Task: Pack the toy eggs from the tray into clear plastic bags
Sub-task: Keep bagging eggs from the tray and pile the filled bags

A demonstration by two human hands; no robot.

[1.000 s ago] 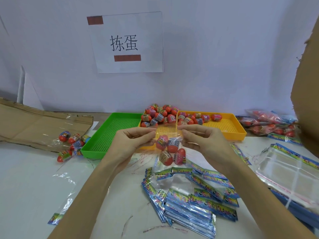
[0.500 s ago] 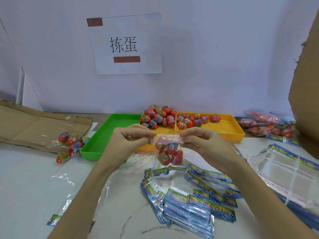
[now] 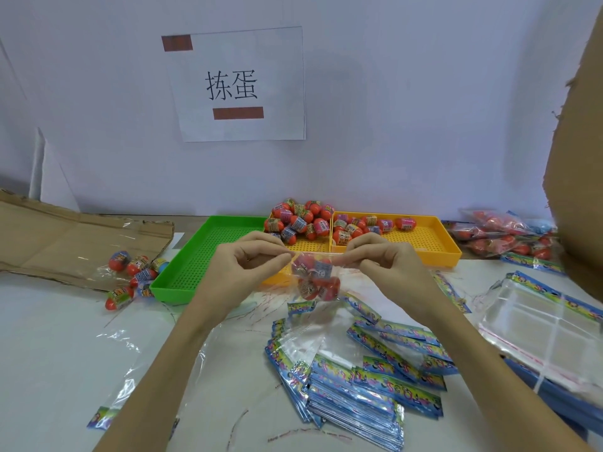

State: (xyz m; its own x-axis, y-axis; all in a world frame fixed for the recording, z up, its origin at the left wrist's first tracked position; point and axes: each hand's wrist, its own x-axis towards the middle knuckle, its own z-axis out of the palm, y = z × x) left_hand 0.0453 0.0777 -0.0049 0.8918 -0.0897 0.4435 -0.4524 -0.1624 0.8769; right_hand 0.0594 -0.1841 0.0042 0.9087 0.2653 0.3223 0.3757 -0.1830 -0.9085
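A clear plastic bag [image 3: 316,279] holding several red toy eggs hangs in the air between my hands, in front of the trays. My left hand [image 3: 248,269] pinches the bag's top edge at the left. At the right end of that edge my right hand [image 3: 380,262] pinches it too. Behind, a yellow tray [image 3: 434,243] carries a heap of loose red toy eggs [image 3: 301,220]. A stack of flat bags with blue printed headers [image 3: 355,383] lies on the table below my hands.
A green tray [image 3: 202,259] without eggs sits left of the yellow one. Loose eggs in clear wrap [image 3: 133,272] lie by flattened cardboard [image 3: 65,236] at left. Filled bags [image 3: 502,236] pile at the back right. Large clear bags [image 3: 541,327] and a cardboard wall stand at right.
The bag's top has been drawn tighter between my hands, and the eggs have bunched closer under it. Both hands stay at about the same place.
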